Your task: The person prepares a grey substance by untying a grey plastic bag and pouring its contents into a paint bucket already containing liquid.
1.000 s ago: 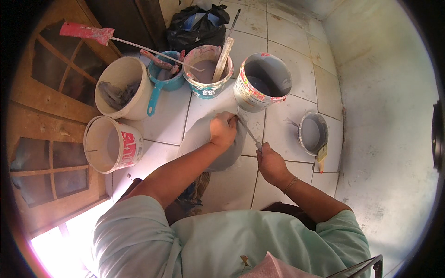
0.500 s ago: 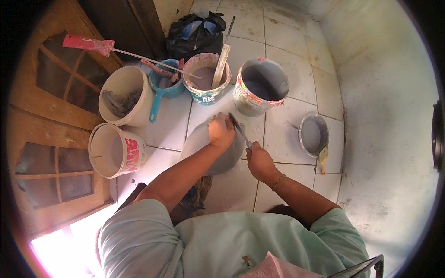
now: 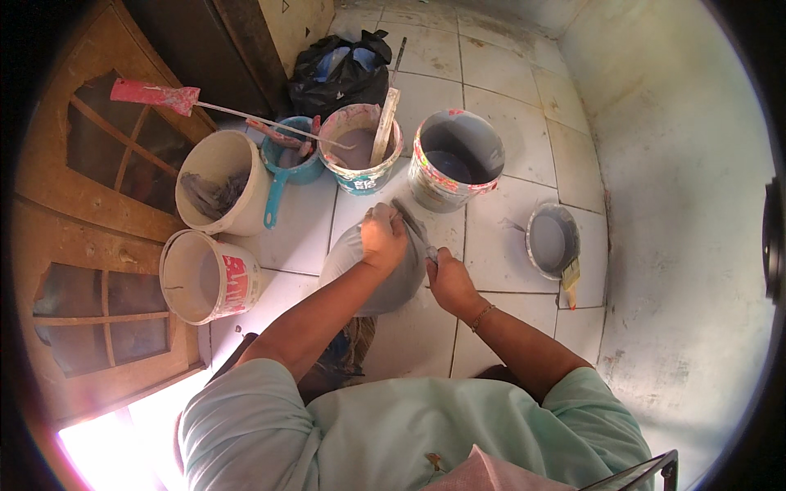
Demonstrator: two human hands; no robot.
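Observation:
A grey, rounded plastic bag, bulging with grey material, sits on the tiled floor in front of me. My left hand is closed at its gathered top. In my right hand, a knife-like tool slants up and left, its dark blade close to my left fingers at the bag's upper edge. Whether the blade touches the bag I cannot tell. Some of the tool's handle is hidden by my fist.
Behind the bag stand a grey-lined bucket, a paint bucket with a wooden stick and roller, and a teal dipper. Two cream buckets are at left. A small grey tub with a brush stands right, near the wall.
My right hand has shifted slightly left, and the tool's blade has moved with it along the bag's top. My left hand keeps its hold. The view has tilted a little.

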